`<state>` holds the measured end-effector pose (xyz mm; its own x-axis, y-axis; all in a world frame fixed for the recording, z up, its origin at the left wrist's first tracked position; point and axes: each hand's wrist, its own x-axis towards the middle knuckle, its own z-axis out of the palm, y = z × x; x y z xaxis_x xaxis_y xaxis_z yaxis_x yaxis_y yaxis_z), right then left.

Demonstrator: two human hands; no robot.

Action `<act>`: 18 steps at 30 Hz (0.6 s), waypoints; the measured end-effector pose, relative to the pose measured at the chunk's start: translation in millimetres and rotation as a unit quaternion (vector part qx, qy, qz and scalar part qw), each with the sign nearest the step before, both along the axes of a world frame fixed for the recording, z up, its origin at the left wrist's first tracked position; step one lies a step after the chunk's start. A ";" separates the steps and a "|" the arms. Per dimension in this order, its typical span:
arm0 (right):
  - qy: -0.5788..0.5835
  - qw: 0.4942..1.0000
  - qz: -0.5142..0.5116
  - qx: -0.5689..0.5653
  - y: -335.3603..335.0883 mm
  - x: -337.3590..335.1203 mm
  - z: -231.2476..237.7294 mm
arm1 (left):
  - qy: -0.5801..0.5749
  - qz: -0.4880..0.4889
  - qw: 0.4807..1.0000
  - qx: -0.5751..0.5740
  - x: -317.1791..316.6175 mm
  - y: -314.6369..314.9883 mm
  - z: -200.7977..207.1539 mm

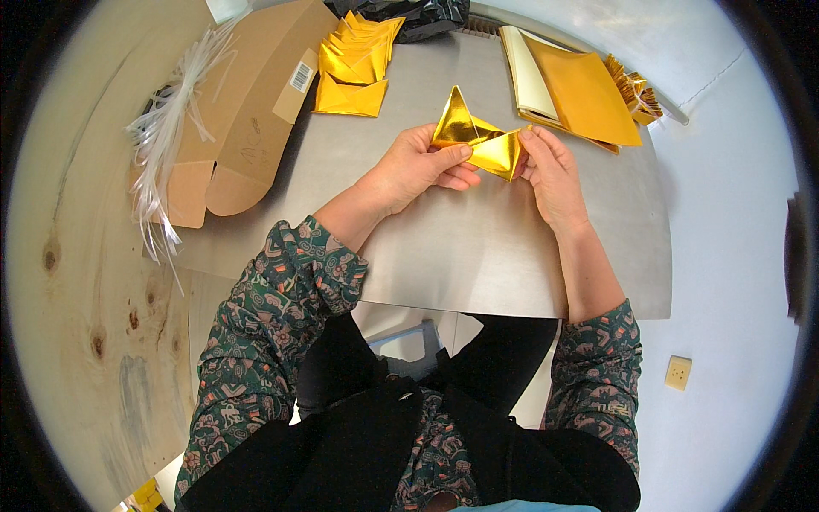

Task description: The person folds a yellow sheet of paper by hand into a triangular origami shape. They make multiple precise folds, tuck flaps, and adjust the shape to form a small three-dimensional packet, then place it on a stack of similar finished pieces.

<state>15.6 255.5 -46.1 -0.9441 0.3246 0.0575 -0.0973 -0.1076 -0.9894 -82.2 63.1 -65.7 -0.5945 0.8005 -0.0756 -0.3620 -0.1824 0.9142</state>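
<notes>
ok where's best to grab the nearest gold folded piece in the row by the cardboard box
Probably pinch the nearest folded piece by its right end, coming from the right: that end faces the middle of the metal table, while the cardboard box crowds its left and the other gold pieces lie behind.

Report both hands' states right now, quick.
Left hand: closed, holding the shiny gold, pointed, folded foil-like paper piece.
Right hand: closed, pinching the same piece's right end.

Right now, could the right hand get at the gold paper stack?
Probably yes: nothing visible lies between the right hand and the gold paper stack, though that hand is pinching the folded gold piece.
</notes>
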 end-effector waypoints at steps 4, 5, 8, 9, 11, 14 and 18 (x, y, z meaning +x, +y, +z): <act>-0.003 1.000 -0.003 0.021 0.0 0.4 0.2 | 0.001 -0.009 1.000 -0.004 -0.7 0.0 0.3; -0.004 1.000 -0.003 0.025 0.7 0.5 -0.3 | 0.001 -0.013 1.000 -0.005 -0.9 0.0 0.2; -0.013 1.000 -0.009 0.024 3.4 0.0 -2.5 | 0.003 -0.016 1.000 -0.003 -0.8 0.3 -0.3; -0.014 1.000 0.002 0.023 4.8 -0.1 -2.7 | 0.003 -0.016 1.000 -0.002 -0.7 0.4 -0.4; -0.018 0.999 0.026 0.021 7.7 -0.1 -2.3 | 0.002 -0.015 1.000 0.000 -0.5 0.2 -0.8; -0.022 0.999 0.017 0.016 7.7 -0.1 -2.9 | 0.002 -0.021 1.000 0.009 -0.7 0.1 -1.3; -0.013 1.000 -0.006 0.015 6.7 0.3 -5.6 | 0.007 -0.022 1.000 0.006 -1.1 0.4 -2.1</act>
